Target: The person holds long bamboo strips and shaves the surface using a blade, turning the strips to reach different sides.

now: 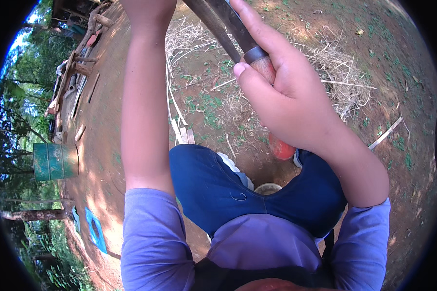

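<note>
My right hand (281, 92) is closed around the wooden handle of a long knife (238, 34), whose dark blade runs up and left out of the top of the picture. An orange-red end of the handle (282, 149) pokes out below my wrist. My left arm reaches straight up at the left; only the wrist and heel of my left hand (148, 12) show, and the fingers are cut off by the top edge. A dark stick or strip (211, 24) lies alongside the blade. I sit with blue trousers (213, 189) over bare reddish earth.
Dry straw and split pale strips (179, 126) lie scattered on the ground ahead. A green metal drum (56, 161) stands at the left, with stacked timber (73, 77) beyond it. A blue sheet (96, 230) lies at the lower left. A small round pale container (268, 188) sits between my knees.
</note>
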Available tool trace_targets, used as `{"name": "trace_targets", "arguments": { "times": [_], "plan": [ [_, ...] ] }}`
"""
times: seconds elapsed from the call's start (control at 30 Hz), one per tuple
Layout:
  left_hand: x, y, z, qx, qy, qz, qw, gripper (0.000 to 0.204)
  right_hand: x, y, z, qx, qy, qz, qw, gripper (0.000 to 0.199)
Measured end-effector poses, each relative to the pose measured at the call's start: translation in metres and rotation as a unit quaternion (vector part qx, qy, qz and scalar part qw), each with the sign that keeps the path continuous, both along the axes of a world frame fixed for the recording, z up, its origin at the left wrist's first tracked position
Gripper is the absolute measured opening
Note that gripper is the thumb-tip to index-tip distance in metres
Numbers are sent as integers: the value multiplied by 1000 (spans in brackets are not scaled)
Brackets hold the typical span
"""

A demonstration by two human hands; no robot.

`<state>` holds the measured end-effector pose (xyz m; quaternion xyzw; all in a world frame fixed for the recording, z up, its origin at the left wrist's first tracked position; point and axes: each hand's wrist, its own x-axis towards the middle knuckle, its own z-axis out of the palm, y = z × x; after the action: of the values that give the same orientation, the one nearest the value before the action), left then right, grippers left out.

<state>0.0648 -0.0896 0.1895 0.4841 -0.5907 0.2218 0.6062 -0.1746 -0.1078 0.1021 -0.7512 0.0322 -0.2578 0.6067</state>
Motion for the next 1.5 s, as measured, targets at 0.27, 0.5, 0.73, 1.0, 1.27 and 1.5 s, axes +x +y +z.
{"name": "trace_targets", "arguments": {
  "times": [0.27, 0.5, 0.73, 1.0, 1.27, 1.5],
  "plan": [
    [21, 11, 6, -31, -129, 86, 987, 39, 2, 1, 10, 10, -20, 6, 1000, 71],
    [16, 8, 6, -54, -182, 136, 972, 36, -3, -2, 15, 7, -21, 3, 1000, 71],
    [16, 9, 5, -63, -214, 182, 958, 30, -7, -4, 18, 5, -20, 3, 1000, 71],
    [18, 12, 4, -75, -218, 188, 955, 29, -11, -3, 22, 4, -19, 7, 1000, 71],
    [17, 16, 3, -79, -218, 178, 956, 28, -13, -2, 24, 6, -18, 15, 1000, 71],
    [13, 15, -1, -99, -230, 235, 939, 31, -17, 0, 21, 3, -3, 19, 1000, 71]
  ]
}}
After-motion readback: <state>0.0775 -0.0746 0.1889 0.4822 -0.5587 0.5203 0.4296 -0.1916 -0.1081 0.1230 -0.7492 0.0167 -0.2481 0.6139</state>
